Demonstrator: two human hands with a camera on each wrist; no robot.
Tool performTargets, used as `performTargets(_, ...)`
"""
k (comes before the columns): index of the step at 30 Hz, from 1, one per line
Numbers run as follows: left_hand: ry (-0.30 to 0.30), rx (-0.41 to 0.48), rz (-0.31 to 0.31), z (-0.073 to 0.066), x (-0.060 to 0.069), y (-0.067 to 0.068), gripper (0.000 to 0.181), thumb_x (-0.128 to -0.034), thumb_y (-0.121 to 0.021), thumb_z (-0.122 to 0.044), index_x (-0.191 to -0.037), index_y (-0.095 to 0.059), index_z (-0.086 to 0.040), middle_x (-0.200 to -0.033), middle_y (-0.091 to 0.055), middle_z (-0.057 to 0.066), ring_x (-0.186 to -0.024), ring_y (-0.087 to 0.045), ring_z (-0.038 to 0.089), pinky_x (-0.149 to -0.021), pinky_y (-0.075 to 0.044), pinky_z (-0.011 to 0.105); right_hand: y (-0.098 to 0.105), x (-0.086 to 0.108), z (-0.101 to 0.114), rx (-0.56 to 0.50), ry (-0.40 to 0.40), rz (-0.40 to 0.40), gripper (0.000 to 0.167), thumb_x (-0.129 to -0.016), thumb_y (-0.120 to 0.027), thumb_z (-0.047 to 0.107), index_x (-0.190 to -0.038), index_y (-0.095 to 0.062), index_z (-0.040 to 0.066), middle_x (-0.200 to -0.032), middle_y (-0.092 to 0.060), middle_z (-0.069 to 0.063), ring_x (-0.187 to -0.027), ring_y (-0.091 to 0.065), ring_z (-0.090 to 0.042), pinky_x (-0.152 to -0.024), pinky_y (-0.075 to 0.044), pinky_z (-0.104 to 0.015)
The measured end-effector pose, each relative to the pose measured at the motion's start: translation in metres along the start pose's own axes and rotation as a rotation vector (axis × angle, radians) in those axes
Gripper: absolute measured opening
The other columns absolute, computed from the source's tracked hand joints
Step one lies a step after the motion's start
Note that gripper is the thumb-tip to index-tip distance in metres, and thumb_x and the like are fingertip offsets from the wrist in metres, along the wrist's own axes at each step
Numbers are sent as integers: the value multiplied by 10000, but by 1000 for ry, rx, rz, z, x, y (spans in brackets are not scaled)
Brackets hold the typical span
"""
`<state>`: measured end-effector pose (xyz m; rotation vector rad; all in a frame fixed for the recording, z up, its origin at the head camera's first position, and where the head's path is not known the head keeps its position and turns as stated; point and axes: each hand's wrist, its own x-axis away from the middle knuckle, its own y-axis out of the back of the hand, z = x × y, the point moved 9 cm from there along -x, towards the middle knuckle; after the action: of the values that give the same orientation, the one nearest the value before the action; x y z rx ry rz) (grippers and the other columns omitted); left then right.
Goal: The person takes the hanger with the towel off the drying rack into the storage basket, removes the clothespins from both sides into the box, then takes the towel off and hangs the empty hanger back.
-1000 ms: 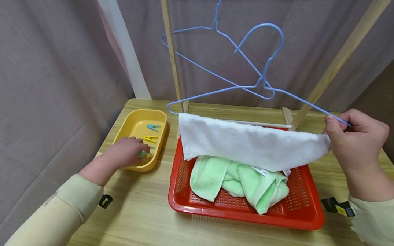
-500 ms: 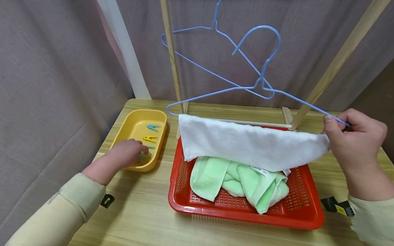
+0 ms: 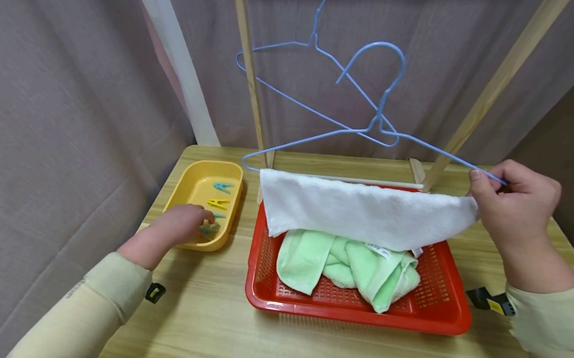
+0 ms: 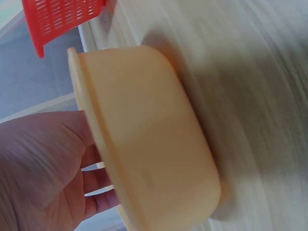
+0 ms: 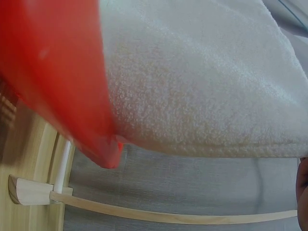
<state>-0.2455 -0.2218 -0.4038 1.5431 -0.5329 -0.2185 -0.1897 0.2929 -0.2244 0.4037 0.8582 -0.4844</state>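
Observation:
In the head view, my left hand (image 3: 181,225) reaches into the yellow tray (image 3: 200,183), fingers bent down beside a teal clothespin (image 3: 209,230). Whether they pinch it cannot be told; the left wrist view shows the fingers passing behind the tray's rim. A yellow clothespin (image 3: 217,204) and another teal clothespin (image 3: 223,187) lie farther back in the tray. My right hand (image 3: 521,210) grips the right end of a blue wire hanger (image 3: 379,119), its thumb by the corner of the white towel (image 3: 362,211). That towel hangs folded over the hanger's bottom bar.
Beneath the white towel stands a red basket (image 3: 358,319) holding a crumpled green towel (image 3: 307,260). Behind it, a second blue hanger (image 3: 314,40) hangs between the wooden posts (image 3: 498,81) of a rack. A grey curtain (image 3: 78,111) closes off the left and back.
The held hanger and white towel have sunk slightly, with the hook tipping a little left. My left hand stays in the tray, shifting only slightly by the teal clothespin.

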Motion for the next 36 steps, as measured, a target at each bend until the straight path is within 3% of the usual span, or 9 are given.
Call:
performTargets(10, 179, 60, -53, 13, -2, 25, 286, -899, -723, -242, -1124, -682, -72, -934, -664, 67, -820, -622, 243, -730, -518, 463, 1, -1, -1, 10, 18, -1, 311, -756, -643, 40, -540, -473, -106, -540, -438, 214, -478, -305, 55, -475, -207, -115)
performTargets(18, 245, 144, -104, 10, -7, 42, 294, -942, -664, -317, -1144, -689, -105, -1000, -672, 59, -875, -625, 243, -761, -511, 461, 6, -2, -8, 15, 24, -1, 318, -768, -657, 46, -533, -494, -93, -527, -461, 186, -467, -328, 46, -464, -230, -115)
performTargets(28, 223, 299, -244, -15, -13, 64, 247, -971, -625, -345, -1088, -706, -143, -986, -692, 18, -869, -623, 210, -766, -517, 408, 11, -2, -8, 6, 26, -13, 322, -764, -657, 50, -527, -491, -91, -521, -469, 171, -461, -333, 35, -458, -232, -115)
performTargets(36, 174, 533, -428, -43, -10, 89, 284, -982, -598, -425, -1122, -681, -192, -1018, -673, -48, -872, -589, 184, -770, -507, 372, 15, -3, -6, 2, 18, -23, 324, -770, -655, 38, -530, -487, -99, -517, -487, 169, -448, -344, 36, -446, -238, -121)
